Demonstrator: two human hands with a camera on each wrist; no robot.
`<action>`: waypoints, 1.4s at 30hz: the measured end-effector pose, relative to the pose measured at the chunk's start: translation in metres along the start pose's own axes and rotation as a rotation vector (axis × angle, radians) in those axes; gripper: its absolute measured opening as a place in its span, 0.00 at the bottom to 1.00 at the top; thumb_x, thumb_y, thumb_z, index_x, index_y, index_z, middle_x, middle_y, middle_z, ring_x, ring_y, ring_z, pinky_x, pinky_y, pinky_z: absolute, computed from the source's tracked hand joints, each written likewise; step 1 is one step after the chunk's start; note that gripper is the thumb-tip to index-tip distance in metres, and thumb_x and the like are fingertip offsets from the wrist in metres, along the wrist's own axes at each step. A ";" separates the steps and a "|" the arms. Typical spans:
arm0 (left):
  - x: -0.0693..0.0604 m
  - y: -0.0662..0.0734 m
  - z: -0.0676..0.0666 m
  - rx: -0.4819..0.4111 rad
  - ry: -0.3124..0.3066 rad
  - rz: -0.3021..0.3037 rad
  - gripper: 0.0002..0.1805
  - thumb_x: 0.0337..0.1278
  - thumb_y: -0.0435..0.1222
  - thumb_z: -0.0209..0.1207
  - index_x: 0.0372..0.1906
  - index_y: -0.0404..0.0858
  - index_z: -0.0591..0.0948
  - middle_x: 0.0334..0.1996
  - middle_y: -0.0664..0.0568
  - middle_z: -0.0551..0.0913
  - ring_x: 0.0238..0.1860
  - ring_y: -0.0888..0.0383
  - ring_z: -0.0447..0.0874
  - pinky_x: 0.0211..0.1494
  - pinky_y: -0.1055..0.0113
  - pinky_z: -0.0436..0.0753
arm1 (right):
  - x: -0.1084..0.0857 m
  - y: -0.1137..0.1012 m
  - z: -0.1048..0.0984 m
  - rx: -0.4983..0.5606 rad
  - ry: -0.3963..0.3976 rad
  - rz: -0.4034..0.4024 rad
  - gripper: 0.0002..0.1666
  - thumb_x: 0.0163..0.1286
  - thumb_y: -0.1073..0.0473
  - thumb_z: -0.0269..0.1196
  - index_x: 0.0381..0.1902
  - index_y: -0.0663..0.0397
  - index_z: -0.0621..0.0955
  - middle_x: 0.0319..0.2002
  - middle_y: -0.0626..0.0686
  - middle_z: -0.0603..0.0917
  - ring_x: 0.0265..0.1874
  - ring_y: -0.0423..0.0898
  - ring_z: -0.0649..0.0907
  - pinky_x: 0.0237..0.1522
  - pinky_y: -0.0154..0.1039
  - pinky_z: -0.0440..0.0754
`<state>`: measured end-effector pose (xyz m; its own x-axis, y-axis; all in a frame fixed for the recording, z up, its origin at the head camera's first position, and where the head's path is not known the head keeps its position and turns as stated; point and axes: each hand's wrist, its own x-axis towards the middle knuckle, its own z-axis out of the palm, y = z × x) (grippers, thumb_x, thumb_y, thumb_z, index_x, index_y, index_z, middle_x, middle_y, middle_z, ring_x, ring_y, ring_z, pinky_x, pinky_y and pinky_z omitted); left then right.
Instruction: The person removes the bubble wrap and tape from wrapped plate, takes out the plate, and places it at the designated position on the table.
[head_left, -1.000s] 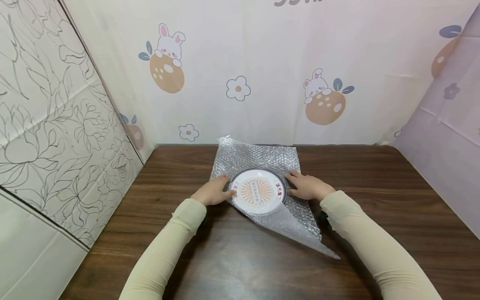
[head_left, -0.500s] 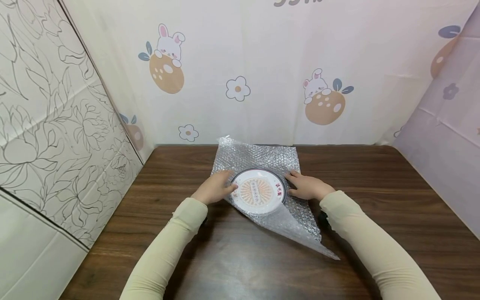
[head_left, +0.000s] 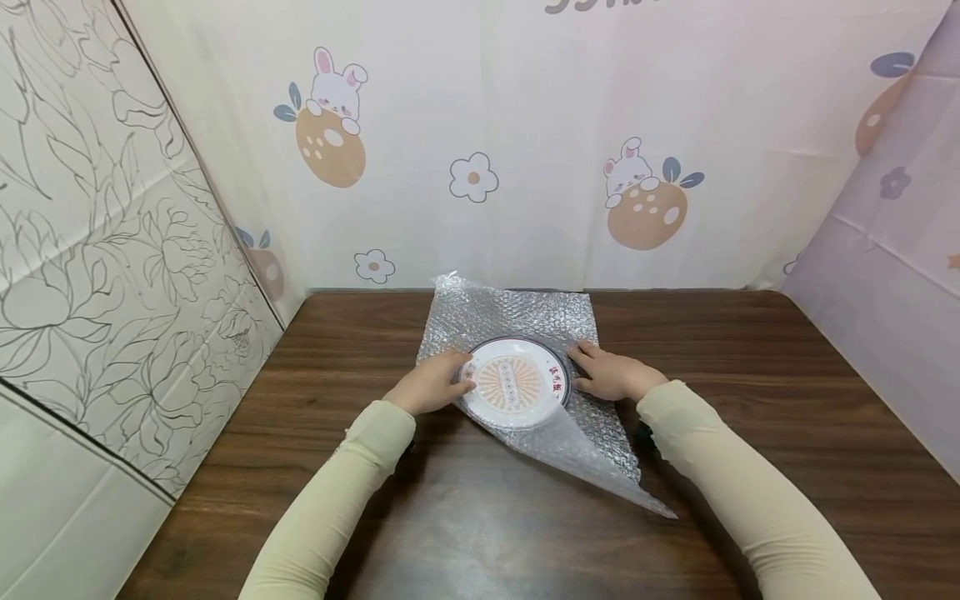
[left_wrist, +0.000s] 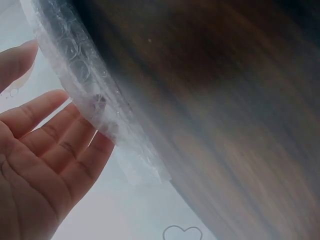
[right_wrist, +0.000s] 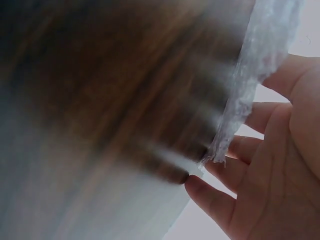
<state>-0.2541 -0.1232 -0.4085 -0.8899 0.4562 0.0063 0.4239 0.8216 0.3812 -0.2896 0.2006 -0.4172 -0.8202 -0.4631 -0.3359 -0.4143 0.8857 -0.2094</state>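
Head view shows a round white plate [head_left: 513, 384] with an orange-rayed centre.

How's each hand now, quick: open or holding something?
Left hand: open, at the edge of the printed plate.
Right hand: open, touching the bubble wrap.

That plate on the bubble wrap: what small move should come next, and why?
Perhaps the right hand should fold the right side of the bubble wrap over the plate: its fingers touch that side, the plate's right edge looks uncovered, and the left hand is at the opposite rim.
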 end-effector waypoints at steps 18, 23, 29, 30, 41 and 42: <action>-0.017 -0.008 -0.016 -0.231 0.200 0.007 0.18 0.68 0.38 0.58 0.58 0.35 0.81 0.48 0.47 0.85 0.47 0.54 0.82 0.53 0.56 0.82 | -0.002 -0.001 -0.002 -0.030 0.001 0.007 0.40 0.77 0.44 0.50 0.78 0.55 0.53 0.77 0.67 0.47 0.74 0.69 0.55 0.68 0.66 0.62; -0.024 -0.010 -0.021 -0.260 0.200 0.004 0.14 0.69 0.39 0.56 0.52 0.37 0.83 0.47 0.49 0.85 0.46 0.55 0.81 0.51 0.57 0.81 | -0.003 -0.002 -0.002 -0.027 0.007 0.007 0.40 0.77 0.44 0.51 0.78 0.55 0.54 0.77 0.67 0.48 0.73 0.69 0.56 0.68 0.66 0.63; -0.031 -0.017 -0.028 -0.278 0.176 0.008 0.14 0.72 0.42 0.52 0.43 0.37 0.84 0.31 0.53 0.82 0.31 0.60 0.74 0.35 0.66 0.75 | -0.002 -0.003 -0.003 -0.024 0.010 0.009 0.40 0.77 0.44 0.51 0.78 0.55 0.54 0.77 0.68 0.48 0.73 0.69 0.56 0.68 0.66 0.63; -0.032 -0.018 -0.029 -0.285 0.167 0.014 0.15 0.73 0.42 0.52 0.41 0.36 0.84 0.28 0.53 0.79 0.29 0.60 0.72 0.34 0.66 0.74 | -0.002 -0.003 -0.003 -0.025 0.010 0.010 0.40 0.77 0.44 0.51 0.78 0.56 0.54 0.77 0.68 0.48 0.73 0.69 0.56 0.68 0.66 0.63; -0.048 -0.027 -0.044 -0.307 0.061 0.021 0.16 0.73 0.47 0.50 0.42 0.43 0.85 0.36 0.53 0.86 0.38 0.59 0.80 0.45 0.62 0.79 | -0.002 -0.004 -0.002 -0.017 0.009 0.017 0.40 0.77 0.46 0.51 0.78 0.57 0.54 0.77 0.68 0.48 0.73 0.70 0.56 0.68 0.66 0.62; -0.049 -0.028 -0.046 -0.305 0.050 0.018 0.16 0.73 0.47 0.50 0.42 0.44 0.85 0.36 0.53 0.85 0.38 0.59 0.79 0.45 0.63 0.78 | -0.002 -0.004 -0.002 -0.015 0.009 0.017 0.40 0.77 0.46 0.51 0.78 0.57 0.54 0.77 0.68 0.48 0.73 0.70 0.56 0.68 0.66 0.63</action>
<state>-0.2303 -0.1837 -0.3772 -0.8929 0.4465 0.0579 0.3763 0.6694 0.6406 -0.2875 0.1979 -0.4138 -0.8308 -0.4475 -0.3309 -0.4060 0.8940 -0.1896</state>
